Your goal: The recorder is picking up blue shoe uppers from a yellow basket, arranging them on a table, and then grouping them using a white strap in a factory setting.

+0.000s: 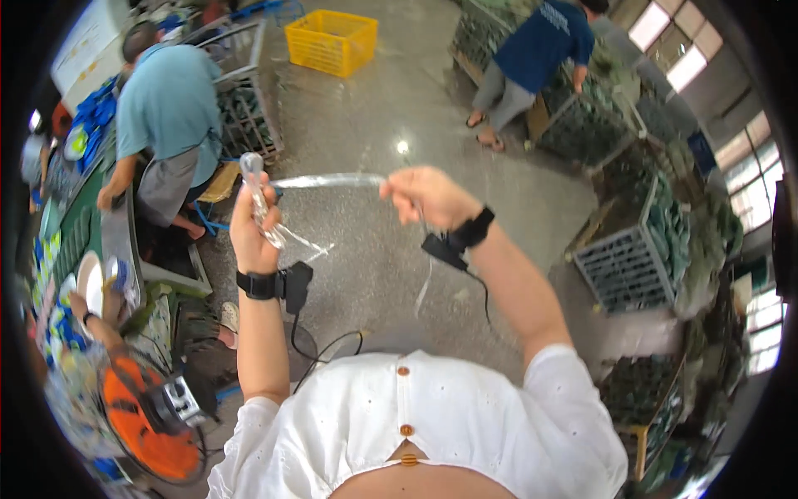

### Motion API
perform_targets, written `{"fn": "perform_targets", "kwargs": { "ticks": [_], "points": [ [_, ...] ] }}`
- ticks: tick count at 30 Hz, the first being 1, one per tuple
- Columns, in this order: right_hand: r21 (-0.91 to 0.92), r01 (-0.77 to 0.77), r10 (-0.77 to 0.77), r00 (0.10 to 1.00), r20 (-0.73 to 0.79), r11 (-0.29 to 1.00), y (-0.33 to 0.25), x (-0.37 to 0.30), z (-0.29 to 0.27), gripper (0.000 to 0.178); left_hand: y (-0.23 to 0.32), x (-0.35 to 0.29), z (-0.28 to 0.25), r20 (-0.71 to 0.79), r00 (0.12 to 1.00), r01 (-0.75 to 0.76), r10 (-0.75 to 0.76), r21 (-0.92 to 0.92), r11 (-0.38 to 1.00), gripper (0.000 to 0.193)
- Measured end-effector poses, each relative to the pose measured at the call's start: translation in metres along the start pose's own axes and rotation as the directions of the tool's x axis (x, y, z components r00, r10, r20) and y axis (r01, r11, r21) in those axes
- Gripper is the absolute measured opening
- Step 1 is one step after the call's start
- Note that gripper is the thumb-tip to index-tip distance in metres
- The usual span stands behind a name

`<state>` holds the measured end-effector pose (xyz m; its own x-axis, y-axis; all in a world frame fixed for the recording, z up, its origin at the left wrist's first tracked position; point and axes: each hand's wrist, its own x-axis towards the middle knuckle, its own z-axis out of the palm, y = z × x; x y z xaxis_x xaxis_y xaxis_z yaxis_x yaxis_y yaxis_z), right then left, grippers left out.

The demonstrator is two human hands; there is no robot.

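Observation:
A shiny clear plastic strip (328, 180) runs nearly level between my two hands, pulled fairly straight. My left hand (252, 229) is closed round a looped bundle of the same strip; a rounded loop stands above the fingers, and a loose bent piece trails to the right below them. At the other end, my right hand (436, 197) pinches the strip between thumb and fingers. A thin whitish tail hangs beneath the right wrist. Both wrists wear black straps with small black devices and cables.
A yellow crate (331, 43) stands on the floor ahead. Metal cages (628, 266) of green material line the right. A person in a light blue shirt (170, 104) works at a left bench; another in dark blue (544, 46) bends over a cage. An orange fan (145, 416) is near left.

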<state>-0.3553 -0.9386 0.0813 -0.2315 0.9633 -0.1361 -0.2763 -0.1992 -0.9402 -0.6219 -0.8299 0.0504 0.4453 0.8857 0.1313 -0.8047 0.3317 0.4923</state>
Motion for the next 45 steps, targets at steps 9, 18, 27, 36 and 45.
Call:
{"fn": "perform_targets", "kwargs": {
  "ticks": [9,18,27,36,45],
  "points": [
    [0.151,-0.09,0.075,0.992,0.102,0.984,-0.058,0.124,-0.227,0.018,-0.09,0.249,-0.002,-0.081,0.995,0.067,-0.056,0.146,0.987,0.029],
    [-0.284,-0.244,0.28,0.956,0.093,0.927,-0.137,0.301,-0.415,0.015,-0.106,0.424,-0.002,-0.229,0.961,-0.031,0.155,0.467,0.883,0.029],
    [-0.509,-0.162,0.32,0.917,0.239,0.845,-0.193,0.528,-0.496,0.016,-0.076,0.575,-0.064,-0.239,0.901,-0.152,0.363,0.609,0.779,0.028],
    [-0.607,-0.067,0.221,0.958,0.182,0.792,-0.278,0.688,-0.613,0.012,-0.053,0.775,-0.113,-0.47,0.883,0.117,-0.014,0.191,0.975,0.016],
    [-0.459,-0.126,0.216,0.965,0.149,0.88,-0.315,0.848,-0.771,0.015,-0.025,0.98,-0.149,-0.457,0.886,0.432,-0.076,0.755,0.492,0.021]
  ]
}}
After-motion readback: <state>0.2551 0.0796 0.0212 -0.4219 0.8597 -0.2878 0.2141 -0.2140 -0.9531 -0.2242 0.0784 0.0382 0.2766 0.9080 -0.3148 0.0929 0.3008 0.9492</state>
